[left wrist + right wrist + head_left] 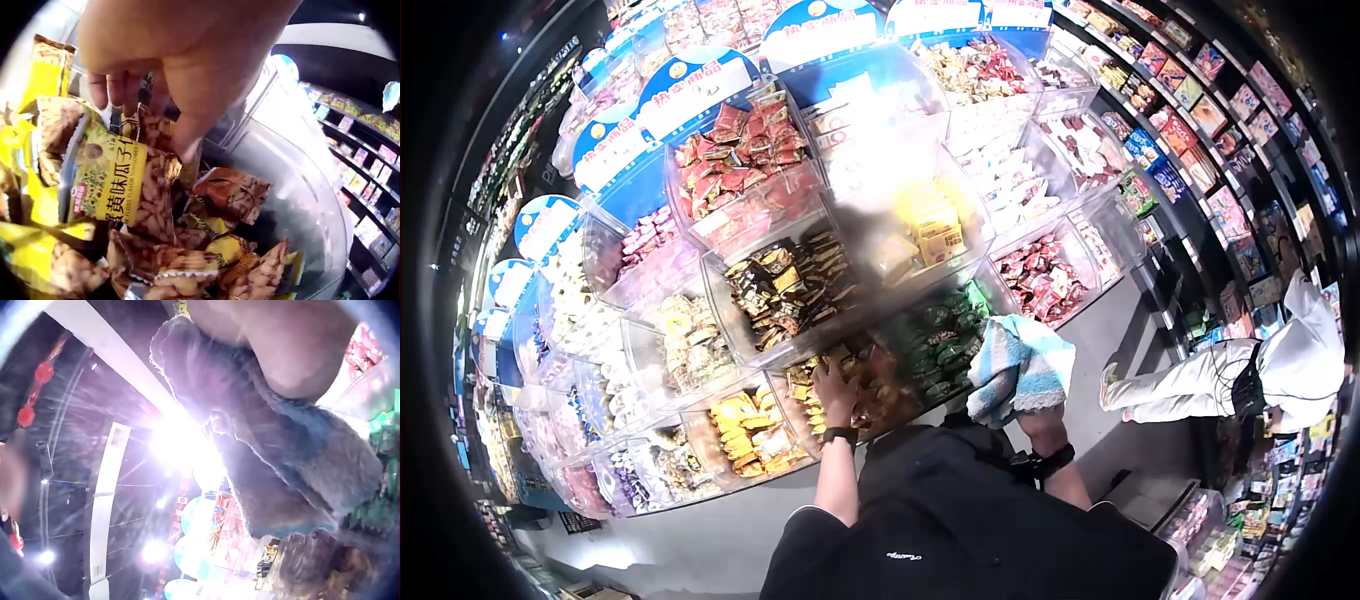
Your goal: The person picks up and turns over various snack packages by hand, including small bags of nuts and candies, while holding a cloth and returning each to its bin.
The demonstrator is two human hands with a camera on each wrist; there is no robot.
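Note:
My left hand (833,393) reaches down into a clear bin of small snack packets, its fingertips among them. In the left wrist view, the fingers (119,90) and thumb point down apart at the top of a yellow-and-brown packet of sunflower seed kernels (103,172). More brown packets (234,194) lie loosely around it. My right hand (1043,428) grips a fluffy blue, white and grey towel (1022,368), which covers most of its fingers. The towel hangs in folds beside the bin of green packets (945,340); in the right wrist view it appears dark against bright light.
Tiers of clear bins rise ahead, with black-and-gold packets (785,285), red packets (740,150) and yellow packets (752,430). Bin walls (306,169) enclose the left hand's area. A person in white trousers (1185,380) stands at the right, near stocked shelves (1200,140).

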